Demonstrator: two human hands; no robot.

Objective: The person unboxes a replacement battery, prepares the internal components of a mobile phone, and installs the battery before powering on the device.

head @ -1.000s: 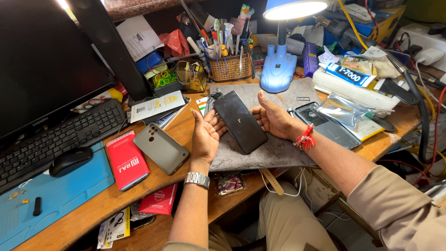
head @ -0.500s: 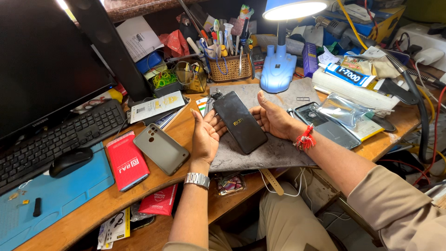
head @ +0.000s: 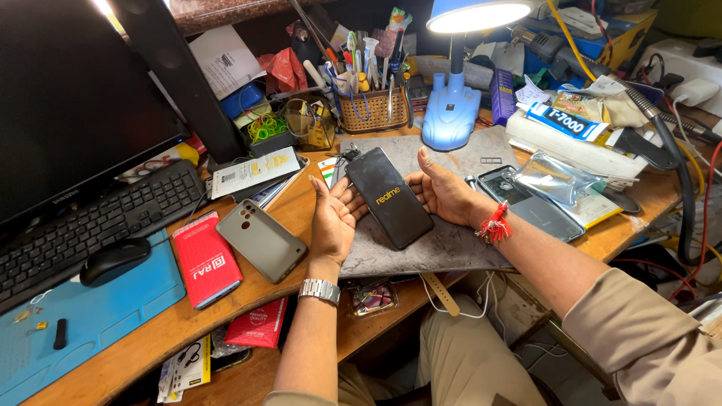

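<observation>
A black smartphone (head: 389, 197) with a lit logo on its dark screen rests across the fingers of both hands, above a grey work mat (head: 444, 244). My left hand (head: 333, 218), with a metal wristwatch, lies palm up under the phone's left edge. My right hand (head: 445, 192), with a red thread at the wrist, cradles the right edge, thumb raised. A grey-green phone case (head: 262, 239) lies on the wooden desk just left of my left hand.
A red box (head: 205, 259) and a blue mat (head: 105, 304) lie at the left, by a keyboard (head: 98, 222) and mouse (head: 114, 260). Behind stand a blue desk lamp (head: 451, 105), a wicker tool basket (head: 374, 110) and a monitor (head: 71, 105). A second phone (head: 526, 204) lies at the right.
The phone's screen now shows a lit logo; both hands hold nearly the same pose around it.
</observation>
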